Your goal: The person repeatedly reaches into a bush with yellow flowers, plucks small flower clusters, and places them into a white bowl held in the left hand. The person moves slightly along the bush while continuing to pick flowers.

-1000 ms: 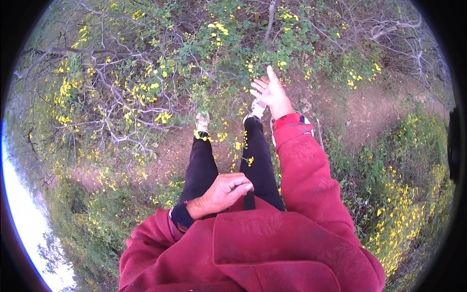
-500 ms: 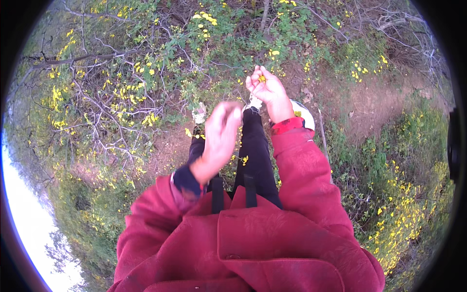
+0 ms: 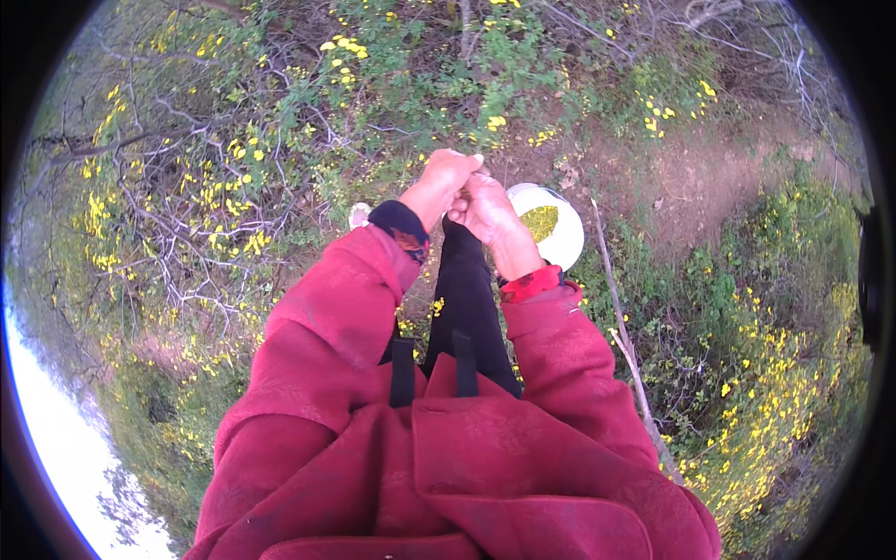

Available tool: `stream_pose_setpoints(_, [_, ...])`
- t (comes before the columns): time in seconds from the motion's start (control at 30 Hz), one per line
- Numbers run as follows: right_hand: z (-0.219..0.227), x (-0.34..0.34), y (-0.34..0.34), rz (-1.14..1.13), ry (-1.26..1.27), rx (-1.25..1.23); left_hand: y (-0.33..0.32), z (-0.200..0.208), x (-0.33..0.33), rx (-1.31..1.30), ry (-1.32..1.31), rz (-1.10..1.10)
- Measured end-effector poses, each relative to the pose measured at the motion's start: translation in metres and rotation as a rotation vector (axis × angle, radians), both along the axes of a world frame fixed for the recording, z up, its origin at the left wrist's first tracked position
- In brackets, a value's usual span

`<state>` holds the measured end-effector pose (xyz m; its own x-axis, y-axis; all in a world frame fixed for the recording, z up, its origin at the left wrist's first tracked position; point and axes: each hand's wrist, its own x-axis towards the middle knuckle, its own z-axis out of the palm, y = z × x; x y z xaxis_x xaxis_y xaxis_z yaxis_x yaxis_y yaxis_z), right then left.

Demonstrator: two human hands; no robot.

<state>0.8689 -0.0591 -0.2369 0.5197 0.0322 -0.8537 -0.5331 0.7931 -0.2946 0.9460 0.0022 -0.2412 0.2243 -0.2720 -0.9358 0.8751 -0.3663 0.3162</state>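
In front of me my two hands meet, fingertips against fingertips. My left hand (image 3: 444, 177) has its fingers bent down and pressed together; whatever lies in them is hidden. Curled below it and to the right is my right hand (image 3: 488, 213). Half a second ago yellow flower heads showed in its fingers; now the fingers cover them. Just right of my right hand a white bucket (image 3: 564, 238) stands on the ground, with a layer of small yellow-green flowers (image 3: 539, 222) inside.
A long bare stick (image 3: 623, 327) lies right of the bucket. Tangled dry branches (image 3: 177, 187) and shrubs with yellow blooms fill the left. More yellow-flowered plants (image 3: 765, 401) grow at the right, below a strip of brown soil (image 3: 695, 201). My dark-trousered leg (image 3: 464, 299) is beneath my hands.
My left hand has moved up and right to meet my right hand. The right hand has turned over and come lower and left, uncovering more of the bucket.
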Motion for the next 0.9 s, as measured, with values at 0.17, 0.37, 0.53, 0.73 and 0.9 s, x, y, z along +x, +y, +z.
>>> stream_pose_setpoints(0.17, [0.007,0.006,0.004,0.128,0.012,-0.173,0.002,0.003,-0.002,-0.034,-0.062,0.067])
stream_pose_setpoints(0.37, [0.017,-0.003,-0.006,0.155,-0.063,-0.072,-0.012,-0.013,-0.006,-0.025,-0.065,0.329])
stream_pose_setpoints(0.53, [0.033,-0.038,-0.003,0.110,-0.130,-0.061,-0.007,-0.027,-0.010,-0.103,-0.197,0.347])
stream_pose_setpoints(0.73, [0.041,-0.034,-0.035,-0.041,-0.209,-0.236,0.020,-0.008,-0.058,0.028,-0.582,0.062])
stream_pose_setpoints(0.9, [0.027,0.007,-0.008,0.223,-0.353,-0.266,0.096,0.025,-0.070,-0.052,-0.252,0.460])
